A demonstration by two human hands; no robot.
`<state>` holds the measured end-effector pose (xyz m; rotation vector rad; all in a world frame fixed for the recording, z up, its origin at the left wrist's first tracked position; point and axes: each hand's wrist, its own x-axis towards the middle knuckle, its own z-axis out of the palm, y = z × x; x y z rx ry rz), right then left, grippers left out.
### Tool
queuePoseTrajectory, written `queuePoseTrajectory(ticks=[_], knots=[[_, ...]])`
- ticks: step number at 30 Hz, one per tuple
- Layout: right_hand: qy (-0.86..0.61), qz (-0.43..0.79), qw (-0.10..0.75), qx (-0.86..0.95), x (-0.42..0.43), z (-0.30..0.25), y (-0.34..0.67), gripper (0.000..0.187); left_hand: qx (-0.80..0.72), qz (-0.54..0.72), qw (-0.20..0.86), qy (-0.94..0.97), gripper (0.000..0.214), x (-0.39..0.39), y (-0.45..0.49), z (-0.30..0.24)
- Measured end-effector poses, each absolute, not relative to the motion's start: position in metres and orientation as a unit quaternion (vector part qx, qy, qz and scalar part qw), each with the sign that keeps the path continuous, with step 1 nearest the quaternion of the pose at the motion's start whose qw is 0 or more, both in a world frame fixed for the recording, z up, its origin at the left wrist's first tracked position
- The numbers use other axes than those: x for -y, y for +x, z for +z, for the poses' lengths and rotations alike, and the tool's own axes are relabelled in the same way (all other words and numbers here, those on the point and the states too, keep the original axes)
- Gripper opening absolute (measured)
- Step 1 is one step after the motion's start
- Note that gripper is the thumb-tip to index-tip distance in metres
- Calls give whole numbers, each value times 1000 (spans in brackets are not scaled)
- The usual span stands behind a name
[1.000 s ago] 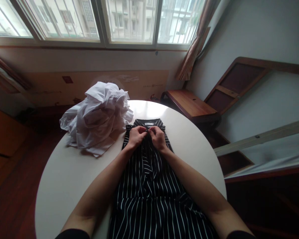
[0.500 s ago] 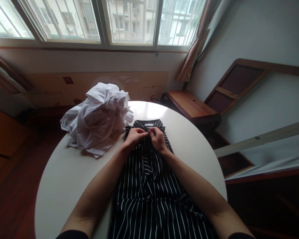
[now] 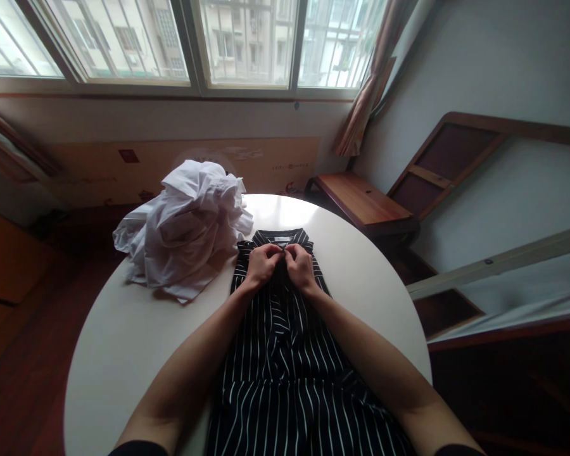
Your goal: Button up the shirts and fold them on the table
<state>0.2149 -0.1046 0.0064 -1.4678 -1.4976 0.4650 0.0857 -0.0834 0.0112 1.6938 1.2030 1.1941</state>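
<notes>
The round white table (image 3: 123, 329) carried two items, and the larger, a black shirt with thin white stripes (image 3: 285, 373), lay flat along the near-centre of the top, collar pointing away toward the window and lower part running off the near edge of the view. Just to its left sat a crumpled heap of white cloth (image 3: 185, 228), its edge touching or very nearly touching the shirt's shoulder. The left hand (image 3: 261, 266) and right hand (image 3: 300, 266) met just below the collar, each pinching the front edge of the shirt between closed fingertips; whether a button sat between them could not be told. Risk, as judged: the thin cloth could slip from so small a pinch, or the two front edges could be joined out of line, since the fabric below the hands lay rucked rather than smooth; a forearm dragging across the body could shift the shirt toward the white heap. The tabletop was smooth and glossy, offering little grip. The room had a dark wood floor, a wide window, a curtain and a wooden bench (image 3: 361, 202) at the right wall
</notes>
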Motion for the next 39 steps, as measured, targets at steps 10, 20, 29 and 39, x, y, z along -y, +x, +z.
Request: queuePoseTrajectory(ticks=[10,20,29,39], knots=[[-504,402,527,554,91,-2,221,23,-423,497,381,654,16,79,80,1],[-512,370,504,588,100,7,220,27,-489,467,322,663,15,85,80,7],[-572,296,532,550,92,9,231,27,-563,499,264,603,15,72,66,5],[-578,70,219,783,169,7,245,37,-536,457,186,685,12,56,77,24]])
